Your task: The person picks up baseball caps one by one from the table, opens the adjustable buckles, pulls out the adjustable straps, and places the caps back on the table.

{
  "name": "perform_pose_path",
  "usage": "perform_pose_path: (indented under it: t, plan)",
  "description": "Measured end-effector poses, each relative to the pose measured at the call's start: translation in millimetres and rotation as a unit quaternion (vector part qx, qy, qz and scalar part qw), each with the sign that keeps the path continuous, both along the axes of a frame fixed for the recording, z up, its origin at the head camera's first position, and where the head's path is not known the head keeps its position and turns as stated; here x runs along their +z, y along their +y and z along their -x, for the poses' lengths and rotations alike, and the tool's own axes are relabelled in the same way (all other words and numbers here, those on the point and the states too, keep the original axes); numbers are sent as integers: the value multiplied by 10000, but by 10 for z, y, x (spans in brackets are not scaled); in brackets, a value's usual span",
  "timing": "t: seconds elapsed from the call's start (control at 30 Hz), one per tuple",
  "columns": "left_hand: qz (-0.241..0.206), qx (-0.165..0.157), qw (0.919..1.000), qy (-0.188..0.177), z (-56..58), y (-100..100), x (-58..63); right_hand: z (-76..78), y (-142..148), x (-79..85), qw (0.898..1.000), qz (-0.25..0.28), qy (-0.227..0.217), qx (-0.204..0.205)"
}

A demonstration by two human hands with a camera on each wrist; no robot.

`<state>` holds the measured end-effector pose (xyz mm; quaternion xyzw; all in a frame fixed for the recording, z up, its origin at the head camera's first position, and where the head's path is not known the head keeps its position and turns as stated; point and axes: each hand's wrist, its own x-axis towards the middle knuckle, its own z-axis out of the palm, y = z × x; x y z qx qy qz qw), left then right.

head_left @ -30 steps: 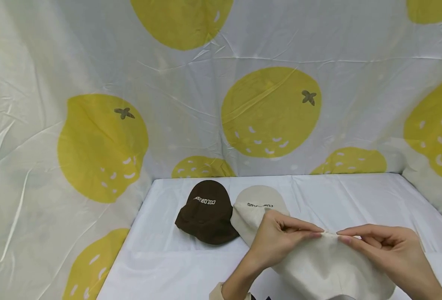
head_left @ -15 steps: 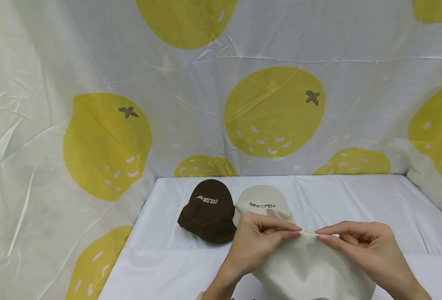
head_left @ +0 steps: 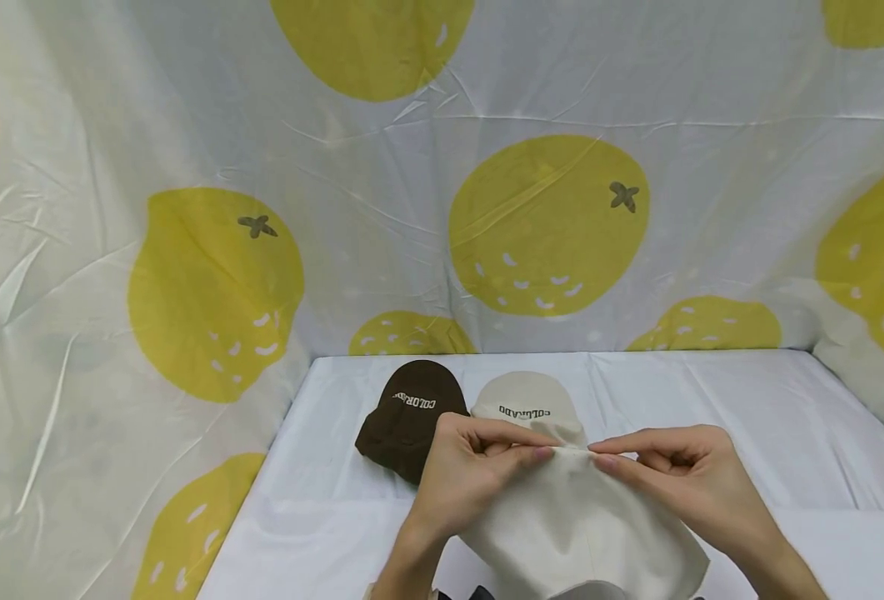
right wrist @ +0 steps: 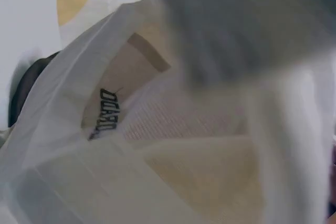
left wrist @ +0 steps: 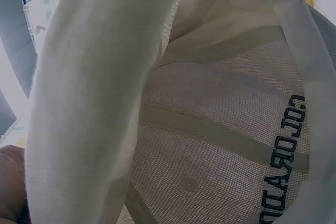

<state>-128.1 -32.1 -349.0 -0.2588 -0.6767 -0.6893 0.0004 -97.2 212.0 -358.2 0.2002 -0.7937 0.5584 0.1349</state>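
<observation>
In the head view a cream cap (head_left: 584, 525) hangs between both hands over the front of the table. My left hand (head_left: 460, 475) pinches its upper edge between thumb and index finger. Just to the right, my right hand (head_left: 685, 475) pinches the same edge in the same way, a small gap between the two hands' fingertips. The left wrist view looks into the cap, where mesh lining (left wrist: 210, 129) and dark embroidered letters (left wrist: 283, 156) show. The right wrist view is partly blurred; letters (right wrist: 107, 111) appear there too.
Behind the hands, a brown cap (head_left: 419, 408) and another cream cap (head_left: 524, 396), both lettered COLORADO, lie side by side on the white-covered table (head_left: 726, 417). The held cap and left hand partly hide them. A lemon-print cloth (head_left: 382, 208) hangs behind and at the sides.
Both hands have moved left and slightly up with the held cap, keeping their pinch on its edge. The left hand now overlaps the brown cap. The two caps on the table have stayed put.
</observation>
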Motion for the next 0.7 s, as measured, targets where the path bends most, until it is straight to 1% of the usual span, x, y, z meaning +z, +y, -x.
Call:
perform_pose_path:
  t: [0.2, 0.3, 0.43, 0.53, 0.7]
  plan:
    - [33, 188, 9998, -116, 24, -104, 17, 40, -62, -2, 9998, 73, -29, 167]
    - [-79, 208, 9998, -19, 39, -146, 20, 44, -67, 0, 9997, 137, -3, 200]
    - [-268, 215, 9993, 121, 60, -210, 27, 47, -49, 1, 9990, 252, 89, 350]
    - [-286, 391, 9988, 43, 69, -265, 39, 52, -36, 0, 9982, 318, 88, 494]
    - [-211, 751, 9968, -166, 83, -340, 76, 50, -11, -1, 9981, 258, 46, 552]
